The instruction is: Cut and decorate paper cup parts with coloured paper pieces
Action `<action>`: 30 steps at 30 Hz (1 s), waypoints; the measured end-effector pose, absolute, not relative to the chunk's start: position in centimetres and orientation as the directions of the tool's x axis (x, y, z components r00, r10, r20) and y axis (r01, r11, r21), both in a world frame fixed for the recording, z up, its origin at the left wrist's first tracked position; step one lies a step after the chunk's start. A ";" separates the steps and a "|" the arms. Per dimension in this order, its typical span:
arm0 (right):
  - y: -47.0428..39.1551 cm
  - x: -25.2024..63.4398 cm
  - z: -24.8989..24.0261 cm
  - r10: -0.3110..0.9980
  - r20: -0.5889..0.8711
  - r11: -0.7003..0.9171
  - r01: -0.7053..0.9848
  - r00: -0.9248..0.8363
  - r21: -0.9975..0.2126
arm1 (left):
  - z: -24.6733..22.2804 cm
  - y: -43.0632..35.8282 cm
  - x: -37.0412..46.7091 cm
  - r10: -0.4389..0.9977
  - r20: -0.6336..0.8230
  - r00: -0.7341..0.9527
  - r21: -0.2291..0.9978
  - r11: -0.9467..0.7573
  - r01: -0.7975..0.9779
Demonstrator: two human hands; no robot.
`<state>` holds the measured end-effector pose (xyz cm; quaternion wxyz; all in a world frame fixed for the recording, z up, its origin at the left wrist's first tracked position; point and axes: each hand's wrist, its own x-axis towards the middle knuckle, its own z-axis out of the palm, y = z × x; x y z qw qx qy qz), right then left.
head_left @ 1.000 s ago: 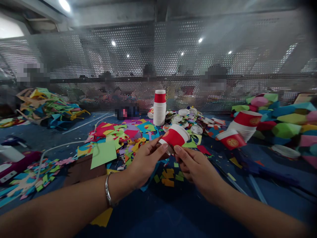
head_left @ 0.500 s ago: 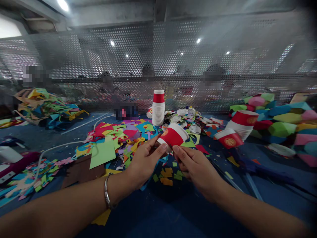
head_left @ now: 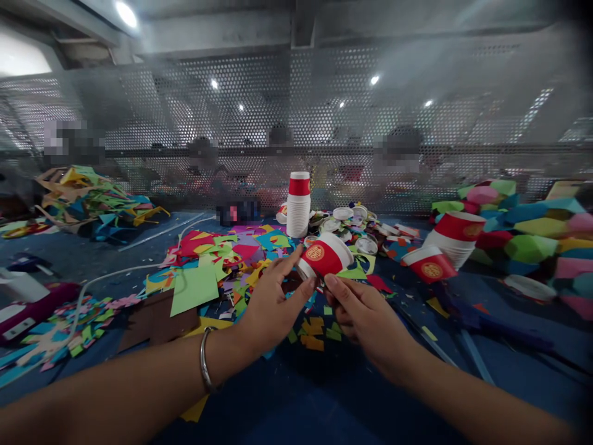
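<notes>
A red and white paper cup (head_left: 327,256) lies tilted on its side in the air, its white rim to the right and a gold round emblem facing me. My left hand (head_left: 275,303) has its fingers and thumb around the cup's base end. At the cup's lower side, my right hand (head_left: 364,309) pinches with thumb and curled fingers; whether a small piece is also between them is hidden. Beyond the cup stands a tall stack of paper cups (head_left: 299,213). Under my hands lie small orange paper scraps (head_left: 312,334).
Coloured paper pieces (head_left: 197,287) cover the left middle of the blue table. Round lids (head_left: 343,213) are heaped behind. A tilted cup stack (head_left: 456,238), a loose cup (head_left: 430,264) and a dark blue glue gun (head_left: 491,327) lie right. A perforated metal screen (head_left: 250,123) closes the back.
The cup has turned about its long axis, bringing the gold emblem towards the middle of the visible side. Both hands stay on it in almost the same place. The view has shifted slightly.
</notes>
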<state>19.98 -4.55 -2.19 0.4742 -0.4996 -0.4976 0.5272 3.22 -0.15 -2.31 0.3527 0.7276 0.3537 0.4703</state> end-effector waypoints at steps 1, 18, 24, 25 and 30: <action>-4.6 19.9 -2.3 0.997 -0.056 -0.057 -0.007 -0.046 -0.998 | -2.3 -0.3 3.2 0.836 0.454 0.307 0.825 -0.525 0.209; -4.4 19.5 -2.2 0.999 -0.041 -0.041 -0.017 -0.016 -0.999 | -2.3 0.0 4.1 0.919 0.139 0.369 0.948 -0.016 -0.317; -4.4 19.6 -1.9 0.999 -0.024 -0.026 -0.029 -0.045 -0.999 | -1.8 -0.5 4.3 0.940 0.152 0.305 0.916 -0.018 -0.400; -4.5 19.6 -1.9 0.999 -0.022 -0.024 -0.030 -0.049 -0.999 | -1.8 -0.6 4.4 0.944 0.139 0.298 0.910 -0.003 -0.415; -4.6 19.7 -1.9 0.998 -0.008 -0.010 -0.031 -0.057 -0.999 | -1.8 -0.8 4.5 0.944 0.131 0.303 0.886 0.026 -0.464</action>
